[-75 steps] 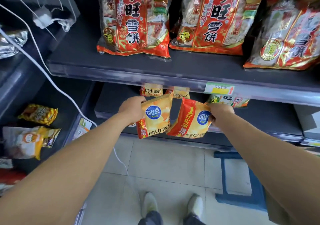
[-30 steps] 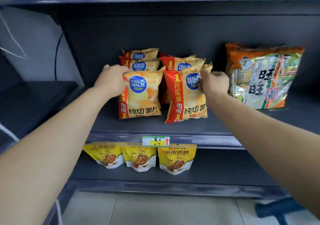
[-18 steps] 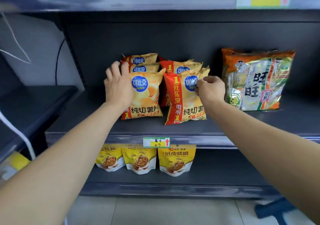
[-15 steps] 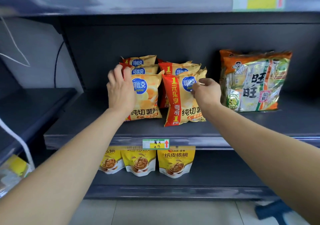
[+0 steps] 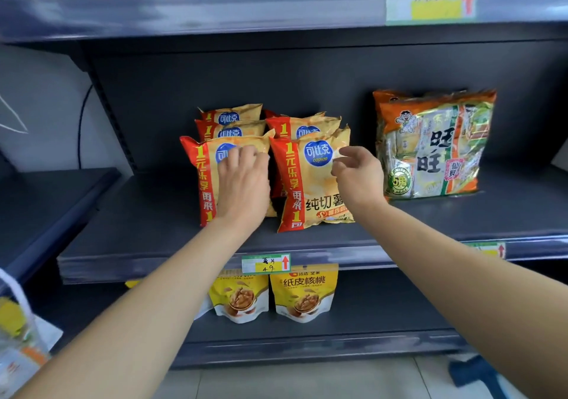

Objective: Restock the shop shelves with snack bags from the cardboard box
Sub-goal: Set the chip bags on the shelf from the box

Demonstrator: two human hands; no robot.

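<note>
Head view, left to right: my left hand [image 5: 242, 183] lay on the face of the left front chip bag [image 5: 199, 171], fingers [image 5: 246, 157] flat and close together. I judged it was pressing the bag back so it leaned upright against the row behind. Just beside it stood the right front chip bag [image 5: 307, 189], label outward on the middle shelf [image 5: 147, 232]. My right hand [image 5: 359, 177] hovered at that bag's upper right edge, its fingers loosely curved and pinching nothing; whether they touched the foil I could not tell. Apart to the right stood a rice-cracker pack [image 5: 430, 146]. No cardboard box showed, so fetching more bags seemed next.
</note>
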